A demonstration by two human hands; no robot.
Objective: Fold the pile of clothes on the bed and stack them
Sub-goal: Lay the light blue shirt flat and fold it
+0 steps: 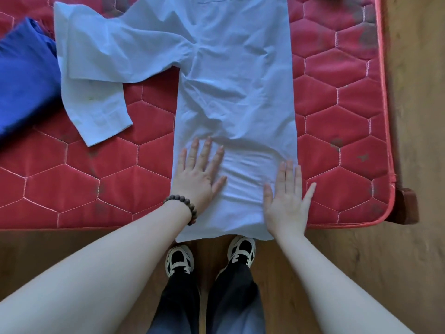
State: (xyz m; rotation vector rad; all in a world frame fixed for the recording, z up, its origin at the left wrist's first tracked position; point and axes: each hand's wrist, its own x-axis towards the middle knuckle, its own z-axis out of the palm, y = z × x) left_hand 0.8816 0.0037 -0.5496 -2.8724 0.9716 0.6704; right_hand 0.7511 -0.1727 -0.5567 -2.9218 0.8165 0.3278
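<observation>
Hands flat, fingers straight: left hand [199, 172] and right hand [286, 201] press pale blue shirt [236, 92]; grip apart.

Head view, steeply down over mattress [101, 184].
</observation>
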